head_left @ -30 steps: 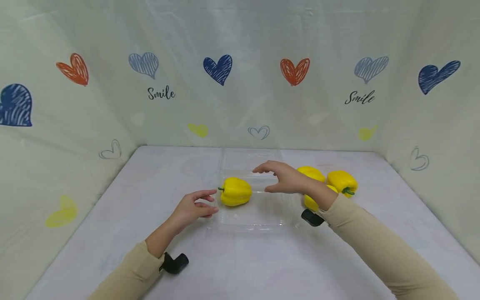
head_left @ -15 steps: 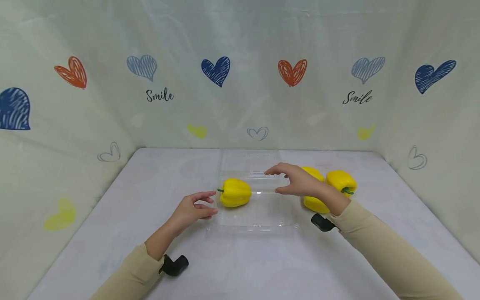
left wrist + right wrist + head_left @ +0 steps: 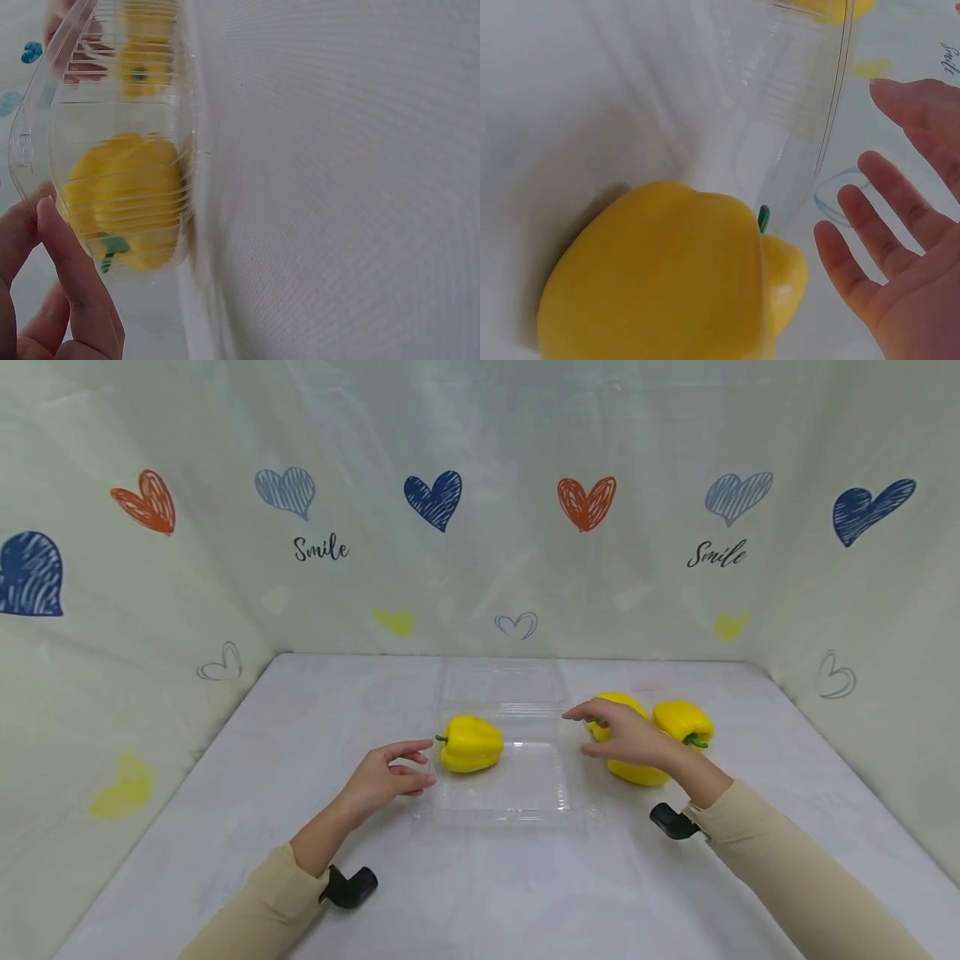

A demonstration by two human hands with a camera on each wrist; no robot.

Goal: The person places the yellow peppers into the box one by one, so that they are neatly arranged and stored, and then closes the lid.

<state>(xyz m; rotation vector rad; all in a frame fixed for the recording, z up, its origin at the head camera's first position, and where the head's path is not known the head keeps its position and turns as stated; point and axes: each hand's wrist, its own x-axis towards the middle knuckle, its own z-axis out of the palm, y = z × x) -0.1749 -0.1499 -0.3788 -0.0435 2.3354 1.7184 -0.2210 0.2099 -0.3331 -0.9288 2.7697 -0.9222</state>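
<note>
A clear plastic clamshell box (image 3: 517, 817) lies open-lidded on the table, with one yellow bell pepper (image 3: 471, 744) on its side in the left half, green stem to the left. My left hand (image 3: 386, 774) is at the box's left side; in the left wrist view, thumb and finger pinch its rim (image 3: 22, 154). My right hand (image 3: 637, 739), fingers spread and holding nothing, hovers past the box's right side over the loose peppers. Two of those, a front pepper (image 3: 637, 773) and a rear pepper (image 3: 621, 700), are partly hidden by it.
One more yellow pepper (image 3: 684, 722) lies at the right, its stem facing the front. The box's hinged lid (image 3: 502, 683) is folded back toward the rear edge of the table. A heart-printed curtain (image 3: 510, 568) surrounds the white table (image 3: 480, 893).
My right hand has moved rightward and slightly down, from above the box to over the loose peppers. The left hand and the boxed pepper have stayed put.
</note>
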